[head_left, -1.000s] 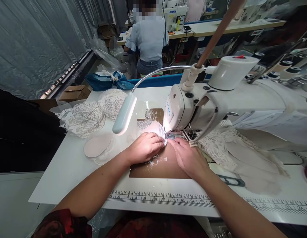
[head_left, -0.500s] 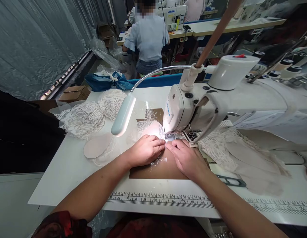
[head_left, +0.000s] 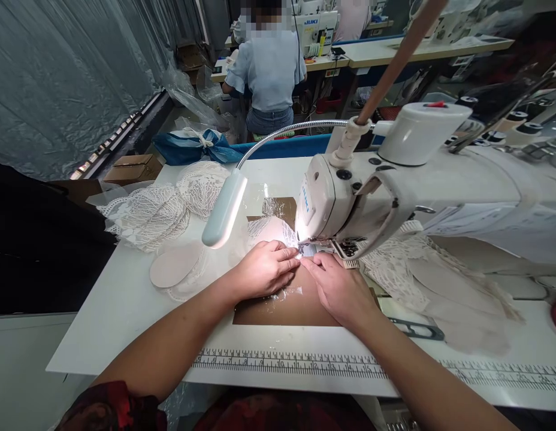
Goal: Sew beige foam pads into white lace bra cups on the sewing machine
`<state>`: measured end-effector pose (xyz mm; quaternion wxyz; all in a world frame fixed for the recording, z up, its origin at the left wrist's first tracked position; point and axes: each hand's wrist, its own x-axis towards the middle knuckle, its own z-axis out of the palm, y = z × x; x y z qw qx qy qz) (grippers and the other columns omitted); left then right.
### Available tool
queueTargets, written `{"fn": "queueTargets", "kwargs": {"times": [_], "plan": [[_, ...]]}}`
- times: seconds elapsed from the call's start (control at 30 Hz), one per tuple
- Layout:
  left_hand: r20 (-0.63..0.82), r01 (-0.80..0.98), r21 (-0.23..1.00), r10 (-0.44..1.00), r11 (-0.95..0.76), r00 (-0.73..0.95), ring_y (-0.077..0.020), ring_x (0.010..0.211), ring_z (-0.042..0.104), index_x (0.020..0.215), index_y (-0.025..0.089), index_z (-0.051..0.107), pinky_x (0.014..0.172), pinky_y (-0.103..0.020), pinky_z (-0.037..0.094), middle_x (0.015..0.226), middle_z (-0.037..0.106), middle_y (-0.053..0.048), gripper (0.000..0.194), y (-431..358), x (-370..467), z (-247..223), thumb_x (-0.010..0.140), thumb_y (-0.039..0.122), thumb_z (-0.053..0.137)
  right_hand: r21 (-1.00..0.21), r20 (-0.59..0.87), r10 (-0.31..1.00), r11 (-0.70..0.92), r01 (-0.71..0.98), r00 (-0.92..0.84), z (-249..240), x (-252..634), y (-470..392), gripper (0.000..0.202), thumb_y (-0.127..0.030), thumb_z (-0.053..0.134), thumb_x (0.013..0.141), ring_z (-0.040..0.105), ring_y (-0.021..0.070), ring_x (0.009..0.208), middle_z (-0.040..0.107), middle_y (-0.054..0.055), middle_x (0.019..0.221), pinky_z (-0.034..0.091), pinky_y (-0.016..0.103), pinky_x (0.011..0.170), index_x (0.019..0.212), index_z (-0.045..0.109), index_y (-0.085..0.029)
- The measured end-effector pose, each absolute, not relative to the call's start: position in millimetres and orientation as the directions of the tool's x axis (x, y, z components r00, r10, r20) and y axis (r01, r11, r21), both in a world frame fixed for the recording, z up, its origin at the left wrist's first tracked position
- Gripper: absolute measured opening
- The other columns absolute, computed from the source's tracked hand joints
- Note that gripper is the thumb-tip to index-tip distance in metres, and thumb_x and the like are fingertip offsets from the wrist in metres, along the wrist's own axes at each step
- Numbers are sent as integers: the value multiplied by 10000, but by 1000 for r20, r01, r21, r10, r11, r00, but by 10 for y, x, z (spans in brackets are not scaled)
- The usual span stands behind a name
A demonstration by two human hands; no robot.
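At the needle of a white sewing machine, a piece of white lace with a pale round pad lies partly under the presser foot. My left hand is closed on the near edge of this lace, its fingers bent and fingertips just in front of the foot. From the other side my right hand pinches the same edge, its index finger stretched toward the left fingertips. Both hands rest over a brown sheet taped to the table. My fingers hide most of the edge between them.
Lace cups are piled at the left, near a loose pale oval pad. A lamp hangs over the table. More lace and a grey flat tool lie right. A co-worker sits ahead.
The lace and pad at the needle have shifted and turned slightly. Both hands stay almost in place, still holding the edge. The camera view has moved a little.
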<state>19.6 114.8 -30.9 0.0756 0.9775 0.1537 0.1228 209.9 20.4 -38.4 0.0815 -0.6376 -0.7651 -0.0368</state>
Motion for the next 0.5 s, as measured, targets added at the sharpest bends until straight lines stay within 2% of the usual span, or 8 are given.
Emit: {"fn": "queueTargets", "kwargs": {"times": [0.23, 0.5], "plan": [[226, 345, 218, 391, -913, 892, -262, 1077, 525, 1231, 153, 612, 900, -404, 425, 1315, 582, -103, 384, 1225, 177, -337, 952, 354, 440, -91, 224, 952, 235, 968, -210, -421, 2149, 188, 521, -48, 450, 791, 501, 173, 743, 658, 48, 975, 312, 289, 589, 1228, 644, -257], [261, 455, 217, 500, -864, 826, -282, 1092, 513, 1207, 175, 619, 905, -435, 418, 1297, 583, -100, 396, 1258, 182, -343, 919, 402, 469, -154, 258, 939, 272, 950, -227, -447, 2199, 193, 435, -79, 425, 855, 525, 161, 736, 659, 53, 968, 330, 280, 591, 1192, 662, -219]]}}
